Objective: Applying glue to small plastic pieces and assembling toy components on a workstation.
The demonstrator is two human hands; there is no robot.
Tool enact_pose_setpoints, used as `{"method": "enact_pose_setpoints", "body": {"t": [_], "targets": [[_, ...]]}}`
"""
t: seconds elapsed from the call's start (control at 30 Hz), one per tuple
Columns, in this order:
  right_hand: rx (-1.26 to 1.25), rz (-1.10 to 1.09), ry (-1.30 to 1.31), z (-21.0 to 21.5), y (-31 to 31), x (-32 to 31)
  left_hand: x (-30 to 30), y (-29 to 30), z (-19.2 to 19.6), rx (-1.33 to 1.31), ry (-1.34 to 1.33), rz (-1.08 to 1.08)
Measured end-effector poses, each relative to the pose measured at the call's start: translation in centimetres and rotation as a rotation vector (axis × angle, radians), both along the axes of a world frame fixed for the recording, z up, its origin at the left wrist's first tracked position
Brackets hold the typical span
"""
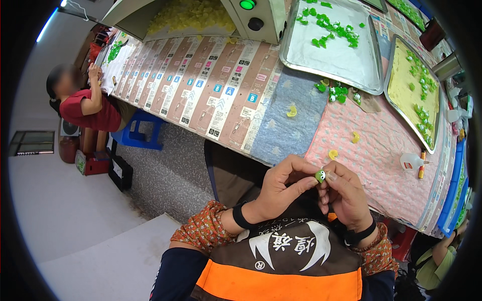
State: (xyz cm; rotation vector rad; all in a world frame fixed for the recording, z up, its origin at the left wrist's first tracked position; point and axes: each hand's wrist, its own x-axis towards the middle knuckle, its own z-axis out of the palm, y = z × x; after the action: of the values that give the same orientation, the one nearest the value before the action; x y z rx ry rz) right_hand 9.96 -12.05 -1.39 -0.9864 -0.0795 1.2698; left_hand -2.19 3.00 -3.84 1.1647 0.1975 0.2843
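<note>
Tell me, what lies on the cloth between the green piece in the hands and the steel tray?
In the head view, between the green piece and the steel tray lie yellow pieces and a green heap.

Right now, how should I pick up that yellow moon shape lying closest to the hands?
Pinch the yellow crescent from above, across its thick middle. It lies flat on the pink cloth, its thin tips curling to one side, so fingertips on the outer and inner curve likely hold best.
</note>
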Motion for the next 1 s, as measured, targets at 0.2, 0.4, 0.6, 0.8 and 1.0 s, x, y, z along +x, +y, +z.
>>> {"method": "enact_pose_setpoints", "body": {"t": [0.2,0.4,0.6,0.8,1.0], "targets": [[-0.03,0.034,-0.063,-0.1,0.0,-0.3,0.0,0.1,-0.2,0.214,-0.054,0.072],[-0.048,0.02,-0.157,-0.2,-0.1,-0.5,0.2,0.4,0.0,0.48,-0.057,0.118],[-0.075,0.01,-0.227,-0.3,-0.2,-0.6,0.0,0.7,-0.2,0.483,0.027,0.034],[-0.227,0.063,-0.515,0.9,-0.2,-0.6,-0.2,1.0,-0.1,0.366,0.093,-0.036],[-0.198,0.053,-1.085,1.9,-0.1,-1.1,-0.4,1.3,0.6,0.397,0.129,-0.087]]}}
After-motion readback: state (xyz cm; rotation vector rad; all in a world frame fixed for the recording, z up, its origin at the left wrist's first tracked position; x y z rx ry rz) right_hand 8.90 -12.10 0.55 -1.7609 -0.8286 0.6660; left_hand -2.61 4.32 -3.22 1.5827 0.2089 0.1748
